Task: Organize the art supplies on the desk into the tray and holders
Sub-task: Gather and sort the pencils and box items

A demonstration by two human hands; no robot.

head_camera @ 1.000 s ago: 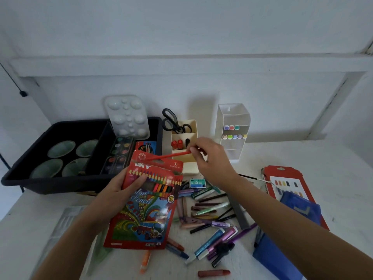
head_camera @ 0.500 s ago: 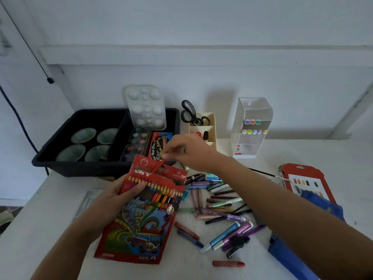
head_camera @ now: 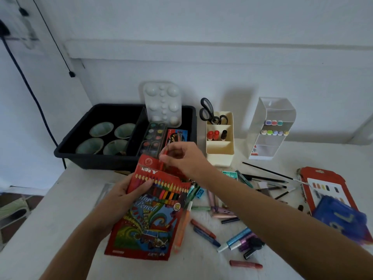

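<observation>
My left hand (head_camera: 125, 191) grips the left edge of a red colour-pencil box (head_camera: 149, 215), holding it tilted above the desk. My right hand (head_camera: 181, 158) pinches a red pencil (head_camera: 163, 158) whose lower end is in the box's open top. Behind them stands the black tray (head_camera: 84, 156) with several green bowls, a paint set (head_camera: 153, 136) and a white palette (head_camera: 162, 103). A cream holder (head_camera: 220, 146) with scissors and markers, and a clear marker holder (head_camera: 268, 128), stand to its right. Loose pens and crayons (head_camera: 232, 215) lie under my right forearm.
A red card pack (head_camera: 323, 184) and a blue pouch (head_camera: 341, 217) lie at the right edge. A black brush (head_camera: 266, 171) and a green box (head_camera: 230, 174) sit near the holders. A dark cable (head_camera: 26, 85) hangs at the left wall.
My right hand carried the red pencil from near the cream holder leftwards and down to the box's open top. The view shifted, with the desk now seen more from above.
</observation>
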